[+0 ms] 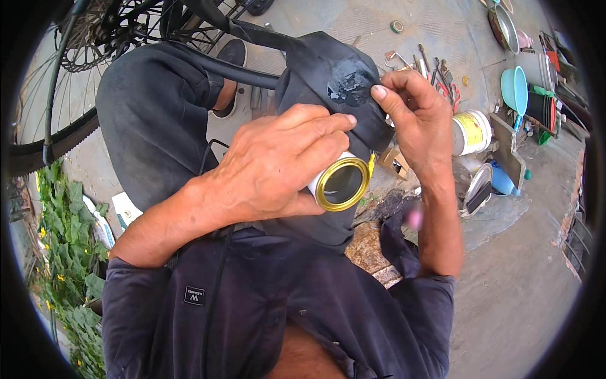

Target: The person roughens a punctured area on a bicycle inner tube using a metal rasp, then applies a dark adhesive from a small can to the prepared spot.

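A flattened black inner tube [303, 54] lies over my right knee and runs back toward a bicycle. On it is a rough, greyish, flaky patch area [350, 82]. My left hand [271, 164] is closed around a small tin can [344, 183] with a gold rim, tilted so its open mouth faces me. The fingertips of that hand rest near the tube. My right hand [416, 107] pinches thumb and forefinger together at the right edge of the rough area. Whatever lies between those fingertips is too small to make out.
A bicycle wheel [47, 136] stands at upper left, beside leafy plants [63, 246]. Scattered hand tools [435, 76] and a tape roll [396, 26] lie on the ground. At right are a white tub [471, 132], a turquoise basin [514, 88] and a stone slab [505, 148].
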`<action>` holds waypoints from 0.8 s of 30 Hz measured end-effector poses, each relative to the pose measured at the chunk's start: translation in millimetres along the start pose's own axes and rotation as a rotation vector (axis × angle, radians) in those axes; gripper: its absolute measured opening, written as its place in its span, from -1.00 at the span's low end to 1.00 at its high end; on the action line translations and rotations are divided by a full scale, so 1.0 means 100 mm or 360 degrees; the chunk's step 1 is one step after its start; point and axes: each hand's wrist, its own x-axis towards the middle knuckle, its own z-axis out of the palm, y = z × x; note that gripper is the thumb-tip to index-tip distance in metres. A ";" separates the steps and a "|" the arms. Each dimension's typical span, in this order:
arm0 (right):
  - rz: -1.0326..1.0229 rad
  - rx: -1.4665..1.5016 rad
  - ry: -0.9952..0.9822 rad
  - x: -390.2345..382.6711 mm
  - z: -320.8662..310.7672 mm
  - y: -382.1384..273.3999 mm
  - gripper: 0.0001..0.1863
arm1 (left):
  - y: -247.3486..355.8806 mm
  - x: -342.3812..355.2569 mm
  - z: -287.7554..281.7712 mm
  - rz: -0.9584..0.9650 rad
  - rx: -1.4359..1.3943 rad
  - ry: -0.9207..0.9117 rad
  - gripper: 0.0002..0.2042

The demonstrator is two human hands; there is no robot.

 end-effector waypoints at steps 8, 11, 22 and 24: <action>-0.1074 -0.0643 0.0271 -0.07 0.06 0.09 -0.68 | -0.03 -0.04 0.03 0.0022 -0.0004 0.0036 -0.35; -0.1310 -0.0825 0.0076 -0.05 -0.05 0.07 -0.50 | -0.03 -0.04 0.05 0.0043 0.0006 0.0035 -0.36; -0.1295 -0.1181 -0.0243 -0.11 -0.27 -0.02 -0.38 | -0.04 -0.05 0.05 0.0057 0.0018 0.0037 -0.36; -0.1284 -0.1247 -0.0285 -0.10 -0.26 -0.08 -0.40 | -0.03 -0.04 0.05 0.0066 0.0005 0.0026 -0.36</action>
